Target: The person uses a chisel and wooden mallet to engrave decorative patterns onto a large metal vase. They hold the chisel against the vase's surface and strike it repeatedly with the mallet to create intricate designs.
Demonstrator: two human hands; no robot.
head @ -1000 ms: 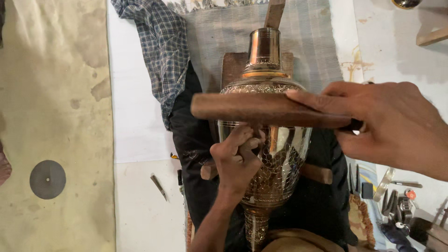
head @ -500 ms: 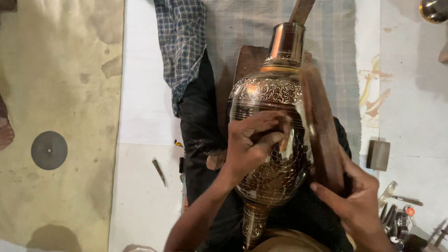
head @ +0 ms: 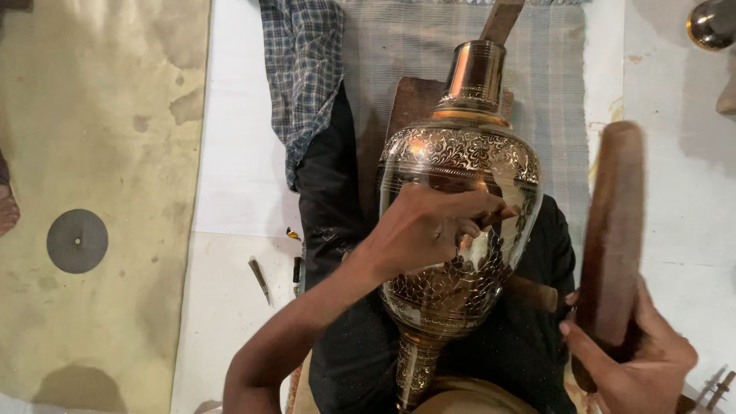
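The engraved brass vase (head: pixel 458 222) is lying on its side across the person's lap, its plain neck pointing away toward a dark wooden board (head: pixel 414 103) that is showing just beyond its shoulder, and its narrow foot pointing back toward the body. The left hand (head: pixel 429 230) is resting on the vase's belly with the fingers curled tight around a small chisel-like tool (head: pixel 494 218), whose tip is meeting the metal near the boundary between the patterned lower band and the smooth polished zone. To the right of the vase, the right hand (head: pixel 636 360) is gripping the lower end of a long wooden mallet (head: pixel 609 238), which is standing raised, blurred and well apart from the tool. To do this well, the heel of the left hand should be staying planted on the vase so the tool is not skating across the polished surface, and the strikes should be landing squarely on the tool's head, lightly and evenly, so the line depth is matching the finished pattern. The vase is round and could be rolling, so the legs should be bracing it firmly. To the left of the vase, a checked cloth (head: pixel 303 73) is lying on the pale floor, and two small spare tools (head: pixel 261 280) are lying nearby.
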